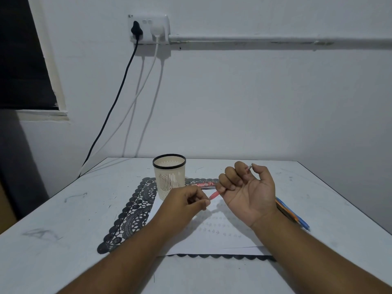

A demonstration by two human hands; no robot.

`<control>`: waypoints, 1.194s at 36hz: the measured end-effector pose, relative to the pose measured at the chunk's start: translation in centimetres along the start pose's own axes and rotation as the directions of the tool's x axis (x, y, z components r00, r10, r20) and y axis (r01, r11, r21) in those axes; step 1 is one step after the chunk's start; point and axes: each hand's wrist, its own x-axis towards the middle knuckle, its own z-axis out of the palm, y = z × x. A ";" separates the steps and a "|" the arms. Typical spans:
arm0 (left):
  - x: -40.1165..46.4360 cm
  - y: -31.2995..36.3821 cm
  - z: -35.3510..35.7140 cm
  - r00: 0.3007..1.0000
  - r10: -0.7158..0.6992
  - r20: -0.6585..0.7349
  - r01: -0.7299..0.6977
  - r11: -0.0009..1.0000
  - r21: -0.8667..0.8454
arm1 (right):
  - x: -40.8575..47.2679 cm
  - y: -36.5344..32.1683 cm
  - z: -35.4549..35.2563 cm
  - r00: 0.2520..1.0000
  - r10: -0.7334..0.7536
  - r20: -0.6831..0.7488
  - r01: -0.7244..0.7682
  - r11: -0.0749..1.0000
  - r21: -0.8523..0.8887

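Paper sheet [212, 236] flat on lace mat [133, 211]. Above it, right hand [248, 192] palm up, curled round red pen [213, 195]; left hand [185, 200] pinching pen's lower end. Cup [169, 177] just behind.

The room is dimly lit with a cool, flat light from above. Soft shadows are cast by the left hand [186, 201] and right hand [249, 193] onto the paper [212, 240], and by the cables [135, 46] and pipe [275, 40] onto the wall [254, 102]. The pink pen [213, 195] is slightly blurred. The window frame [53, 71] is slanted by the wide lens.
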 end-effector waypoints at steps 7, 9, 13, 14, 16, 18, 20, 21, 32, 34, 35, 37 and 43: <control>-0.1 0.1 0.0 1.000 -0.004 -0.001 0.004 1.000 -0.008 | 0.0 0.0 -0.1 1.000 0.002 0.008 -0.002 1.000 0.000; -0.1 0.1 0.0 1.000 -0.003 0.003 0.003 1.000 -0.005 | 0.0 0.0 -0.1 1.000 0.004 0.009 -0.004 1.000 -0.002; -0.1 0.2 0.0 1.000 -0.006 0.002 0.006 1.000 -0.008 | 0.1 0.0 -0.1 1.000 0.001 0.007 -0.001 1.000 0.001; -0.1 0.2 0.0 1.000 -0.005 0.004 0.005 1.000 -0.006 | 0.1 0.0 -0.1 1.000 0.002 0.007 -0.002 1.000 -0.002; -0.2 0.3 0.0 1.000 -0.004 0.006 0.005 1.000 -0.006 | 0.1 0.0 -0.1 1.000 0.005 0.009 -0.005 1.000 -0.008; -0.2 0.3 0.0 1.000 -0.005 0.003 0.005 1.000 -0.007 | 0.0 -0.1 -0.1 1.000 0.004 0.014 -0.004 1.000 -0.001; -0.2 0.3 0.0 1.000 -0.006 0.003 0.006 1.000 -0.007 | 0.1 -0.1 -0.1 1.000 0.005 0.013 -0.005 1.000 0.004; -0.2 0.2 0.0 1.000 -0.005 0.005 0.005 1.000 -0.007 | 0.1 -0.1 0.0 1.000 0.008 0.012 -0.008 1.000 0.003; -0.1 0.2 0.0 1.000 -0.003 0.003 0.003 1.000 -0.006 | 0.0 -0.2 0.1 1.000 0.014 -0.005 -0.014 1.000 -0.001; -0.1 0.2 0.1 1.000 -0.004 -0.001 0.004 1.000 -0.001 | 0.0 -0.1 0.1 1.000 0.011 -0.002 -0.011 1.000 0.009; -0.1 0.2 0.1 1.000 -0.006 -0.002 0.006 1.000 -0.002 | 0.0 -0.1 0.2 1.000 0.010 0.000 -0.010 1.000 0.007; -0.1 0.2 0.0 1.000 -0.010 0.000 0.010 1.000 -0.011 | 0.0 -0.1 0.3 1.000 0.010 0.000 -0.010 1.000 0.000; -0.1 0.1 0.0 1.000 -0.004 -0.002 0.004 1.000 -0.010 | 0.0 0.0 0.2 1.000 0.009 -0.001 -0.009 1.000 0.019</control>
